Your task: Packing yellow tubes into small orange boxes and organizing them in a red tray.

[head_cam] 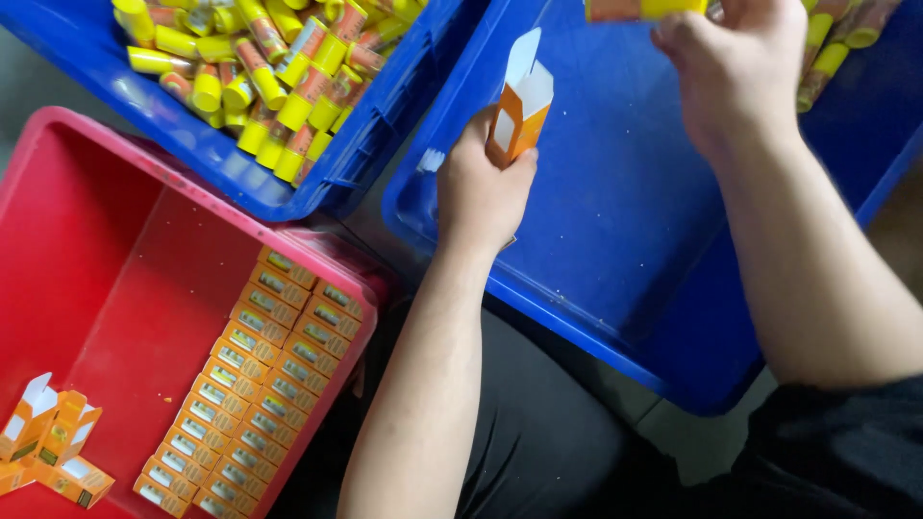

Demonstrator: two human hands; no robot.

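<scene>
In the head view, a small orange and white carton (519, 111) is clamped in the left hand (481, 187), with its top flap standing open and pointing upward. The carton is held over the large blue bin (615, 240) in front of the person. The right hand (735, 62) is raised at the top edge of the picture and is closed around an orange and yellow tube (644, 9); only the lower part of this tube is seen, so its kind cannot be told with full certainty, but it appears the same as the tubes in the other bin. The step in hand is judged to be the loading of a tube into the open carton. For the next move, the tube end must be lined up with the open mouth of the carton, and the carton must be kept steady.

A second blue bin (404, 106) at the upper left is filled with many yellow and orange tubes (260, 77). A red bin (87, 240) at the lower left holds two neat rows of closed cartons (255, 384), and a few open cartons (53, 437) lie in its corner. A grey floor (707, 442) is seen between the bins, and dark clothing (548, 432) is seen below.
</scene>
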